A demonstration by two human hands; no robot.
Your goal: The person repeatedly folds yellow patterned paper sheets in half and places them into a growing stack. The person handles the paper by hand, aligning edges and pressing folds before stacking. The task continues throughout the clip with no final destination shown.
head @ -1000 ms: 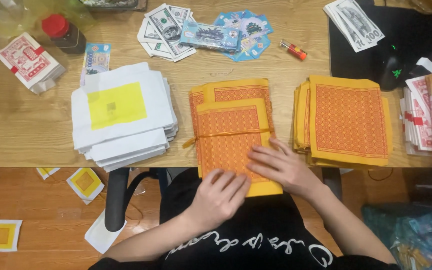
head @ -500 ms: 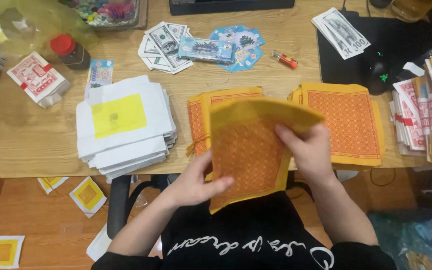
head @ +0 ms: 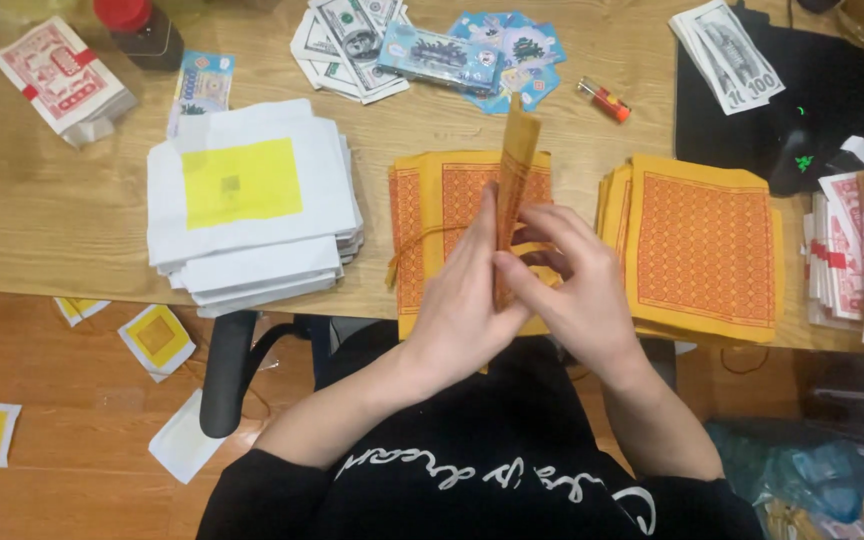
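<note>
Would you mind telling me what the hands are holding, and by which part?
Both hands, left hand and right hand, press the lower part of an upright yellow-orange paper sheet between them.

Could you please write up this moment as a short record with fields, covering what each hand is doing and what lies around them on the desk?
Left hand: left hand pressed flat against one side of a folded yellow-orange sheet
Right hand: right hand grips the other side, fingers curled
Sheet: held upright, edge-on to the camera
Under the hands: middle stack of orange patterned paper
To the right: second orange stack
To the left: white sheets with yellow square
Far edge: loose banknote-style paper, small red lighter
Surface: wooden desk
</note>
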